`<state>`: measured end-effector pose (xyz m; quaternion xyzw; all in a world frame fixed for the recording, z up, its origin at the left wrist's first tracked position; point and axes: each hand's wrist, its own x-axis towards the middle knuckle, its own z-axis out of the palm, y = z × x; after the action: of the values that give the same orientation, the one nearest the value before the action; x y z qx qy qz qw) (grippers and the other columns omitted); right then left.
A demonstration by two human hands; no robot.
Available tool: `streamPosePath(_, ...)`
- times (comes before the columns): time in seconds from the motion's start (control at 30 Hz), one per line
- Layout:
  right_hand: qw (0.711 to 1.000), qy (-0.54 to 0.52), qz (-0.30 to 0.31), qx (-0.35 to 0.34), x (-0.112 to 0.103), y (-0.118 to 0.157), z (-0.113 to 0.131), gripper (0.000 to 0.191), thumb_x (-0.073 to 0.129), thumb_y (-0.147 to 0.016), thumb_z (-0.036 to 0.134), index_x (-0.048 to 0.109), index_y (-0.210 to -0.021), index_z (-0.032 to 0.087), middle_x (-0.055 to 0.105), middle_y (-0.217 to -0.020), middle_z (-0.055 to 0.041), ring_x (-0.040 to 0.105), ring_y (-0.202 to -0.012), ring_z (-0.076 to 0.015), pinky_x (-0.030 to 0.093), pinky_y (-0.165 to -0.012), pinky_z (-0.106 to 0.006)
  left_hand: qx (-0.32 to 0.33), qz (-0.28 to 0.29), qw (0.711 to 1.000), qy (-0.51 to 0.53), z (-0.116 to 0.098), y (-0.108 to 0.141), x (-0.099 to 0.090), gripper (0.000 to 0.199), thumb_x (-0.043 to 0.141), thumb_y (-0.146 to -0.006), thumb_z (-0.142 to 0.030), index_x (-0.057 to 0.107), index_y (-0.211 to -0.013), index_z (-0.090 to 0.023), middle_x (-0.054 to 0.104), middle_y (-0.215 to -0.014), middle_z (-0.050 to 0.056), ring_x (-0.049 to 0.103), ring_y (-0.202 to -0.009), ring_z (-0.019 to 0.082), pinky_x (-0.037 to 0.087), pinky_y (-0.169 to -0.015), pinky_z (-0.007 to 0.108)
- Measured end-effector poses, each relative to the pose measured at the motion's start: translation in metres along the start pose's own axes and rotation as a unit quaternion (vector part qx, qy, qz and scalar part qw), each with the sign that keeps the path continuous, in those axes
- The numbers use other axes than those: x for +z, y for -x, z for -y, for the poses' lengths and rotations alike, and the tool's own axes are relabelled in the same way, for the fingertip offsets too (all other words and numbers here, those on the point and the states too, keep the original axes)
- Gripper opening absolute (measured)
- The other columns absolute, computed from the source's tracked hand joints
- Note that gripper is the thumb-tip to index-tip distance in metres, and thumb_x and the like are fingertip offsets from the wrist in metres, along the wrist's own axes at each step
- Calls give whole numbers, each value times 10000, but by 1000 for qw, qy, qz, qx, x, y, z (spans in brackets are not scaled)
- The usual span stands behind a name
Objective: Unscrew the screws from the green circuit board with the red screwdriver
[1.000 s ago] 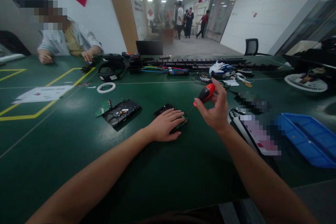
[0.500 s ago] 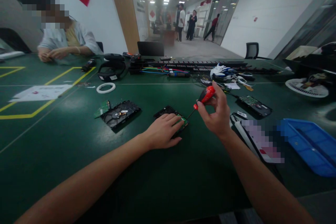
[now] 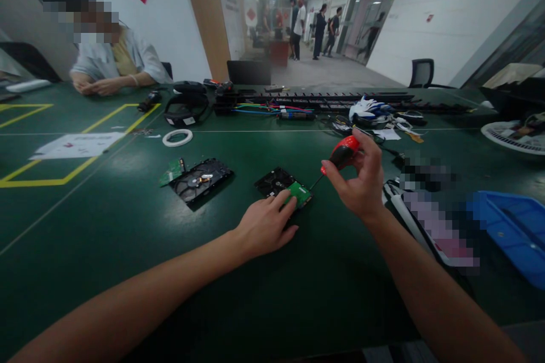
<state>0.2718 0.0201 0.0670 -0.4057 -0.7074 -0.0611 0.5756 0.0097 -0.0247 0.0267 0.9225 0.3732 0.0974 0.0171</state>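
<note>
A hard drive (image 3: pixel 272 180) with a green circuit board (image 3: pixel 300 193) lies in front of me on the table. My left hand (image 3: pixel 269 221) rests its stretched fingers on the board's near edge, thumb apart and off to the side. In my right hand (image 3: pixel 361 181) is a screwdriver (image 3: pixel 344 151) with a red and black handle, held tilted between thumb and fingers. Its shaft slants down to the right corner of the board; whether the tip sits in a screw is too small to tell. Left of these lies an opened hard drive (image 3: pixel 202 180) with a loose green board (image 3: pixel 172 173) against it.
A blue tray (image 3: pixel 517 232) and a white power strip (image 3: pixel 413 218) are on the right. Gloves (image 3: pixel 368 109), cables and dark rails (image 3: pixel 332 97) line the back. A white ring (image 3: pixel 177 137) and a paper sheet (image 3: pixel 79 145) lie left. Across the table sits a person (image 3: pixel 123 62).
The view has shifted slightly. My left fingers have slid back toward me, so more of the green board shows. The screwdriver remains at the board's corner.
</note>
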Motion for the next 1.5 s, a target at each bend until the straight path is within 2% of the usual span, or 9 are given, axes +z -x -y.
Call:
streamPosePath(0.17, 1000, 6, 2, -3, 3, 1, -2, 869, 832, -887, 355, 398, -1638, 404, 611, -1390, -116, 705, -870, -256, 688, -717, -496, -8, -9, 1000, 20, -1, -2, 5, 606, 538, -1053, -490, 465, -1575, -191, 517, -1591, 195, 692, -1225, 362, 636, -981, 513)
streamPosePath(0.27, 1000, -6, -11, 0, 2, 1, 1, 859, 818, -895, 359, 393, -1638, 424, 582, -1454, -111, 721, -967, -287, 681, -733, -502, -9, -12, 1000, 17, -1, -2, 7, 537, 502, -1077, -448, 498, -1545, -184, 534, -1578, 186, 681, -1234, 349, 627, -1002, 503)
streamPosePath(0.43, 995, 26, -93, -33, -10, -8, 8, 869, 838, -886, 341, 400, -1636, 381, 548, -1491, -132, 669, -1240, -359, 679, -896, -550, -20, 1, 1000, 10, -1, -7, 8, 508, 492, -1093, -418, 500, -1546, -190, 532, -1578, 182, 681, -1214, 342, 625, -978, 490)
streamPosePath(0.5, 993, 20, -110, -34, -15, -12, 7, 872, 832, -892, 324, 395, -1643, 391, 532, -1501, -131, 687, -1212, -349, 693, -867, -539, -27, 3, 1000, 11, 0, -14, 10, 508, 502, -1093, -421, 494, -1554, -207, 522, -1591, 180, 675, -1229, 350, 613, -1001, 505)
streamPosePath(0.67, 990, 36, -129, -30, -23, -13, -3, 891, 843, -877, 360, 390, -1642, 414, 495, -1538, -124, 720, -1131, -328, 712, -803, -527, -53, 3, 999, 9, 5, -48, 16, 468, 500, -1098, -435, 521, -1511, -217, 533, -1562, 183, 682, -1217, 356, 626, -947, 487)
streamPosePath(0.9, 986, 42, -160, -32, -27, -11, -1, 851, 837, -896, 364, 427, -1641, 402, 497, -1572, -148, 675, -1274, -397, 694, -881, -555, -122, 4, 992, 26, 14, -124, 20, 407, 564, -1092, -414, 595, -1438, -203, 564, -1498, 182, 686, -1223, 370, 635, -909, 470)
streamPosePath(1.17, 984, 69, -158, -41, -28, -6, -15, 881, 862, -864, 391, 441, -1637, 374, 554, -1498, -136, 677, -1254, -370, 701, -878, -549, -170, -16, 985, 39, 30, -199, 33, 408, 599, -1098, -415, 648, -1386, -131, 561, -1461, 216, 672, -1282, 383, 586, -1026, 479)
streamPosePath(1.33, 985, 76, -148, -37, -24, 1, -23, 873, 860, -855, 387, 457, -1628, 324, 593, -1447, -161, 719, -1148, -351, 712, -823, -524, -161, -25, 985, 60, 41, -218, 37, 523, 577, -1103, -458, 560, -1490, -106, 554, -1486, 254, 644, -1338, 403, 555, -1080, 501)
streamPosePath(1.5, 989, 88, -116, -14, -22, 9, -26, 915, 879, -821, 337, 454, -1631, 325, 597, -1446, -153, 704, -1141, -337, 694, -803, -488, -142, -35, 987, 70, 54, -207, 33, 651, 576, -1100, -408, 364, -1662, -158, 388, -1687, 253, 617, -1410, 379, 516, -1154, 459)
